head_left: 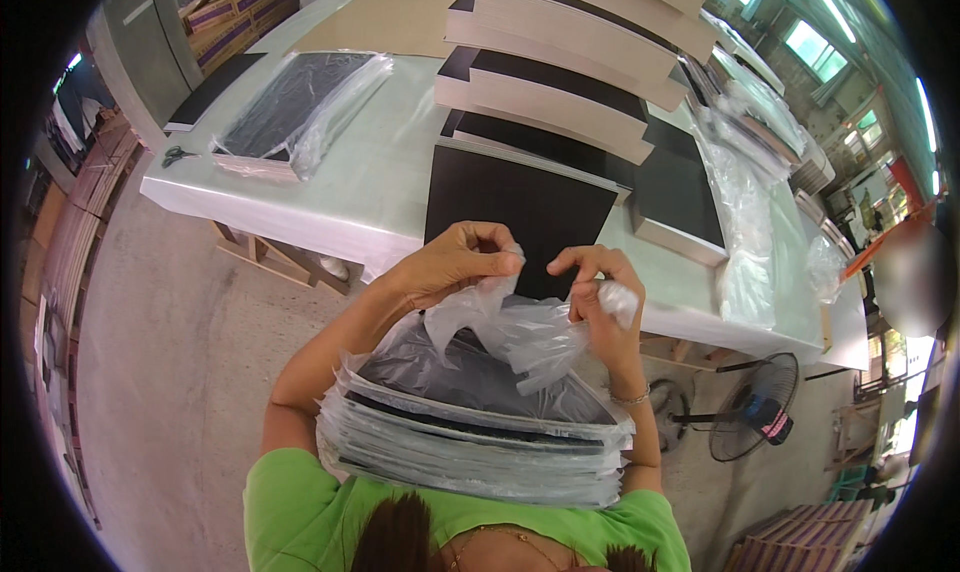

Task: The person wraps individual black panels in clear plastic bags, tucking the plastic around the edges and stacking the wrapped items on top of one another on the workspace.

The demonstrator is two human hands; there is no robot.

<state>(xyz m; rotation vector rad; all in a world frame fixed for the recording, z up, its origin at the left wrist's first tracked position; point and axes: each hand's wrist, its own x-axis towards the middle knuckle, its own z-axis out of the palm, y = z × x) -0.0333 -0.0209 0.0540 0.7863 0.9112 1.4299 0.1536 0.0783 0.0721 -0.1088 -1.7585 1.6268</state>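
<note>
Between the fingertips of my left hand [462, 264] is a pinched edge of thin clear plastic film [510, 337]. My right hand [607, 297] has its fingers curled round a crumpled wad of film [618, 304], with the thumb and index finger a little apart. The loose film hangs below both hands over a pile of plastic-wrapped black panels [490, 462], close against my chest. Just beyond my hands lies a bare black panel [515, 207], its near edge partly hidden by my hands and the film.
Stacked black-topped panels [555, 97] rise on the white-covered table [385, 187]. A film-wrapped stack [300, 112] and scissors [178, 156] lie at the left. More panels [680, 187] and film [745, 262] sit at the right. A fan [755, 407] stands on the floor to the right.
</note>
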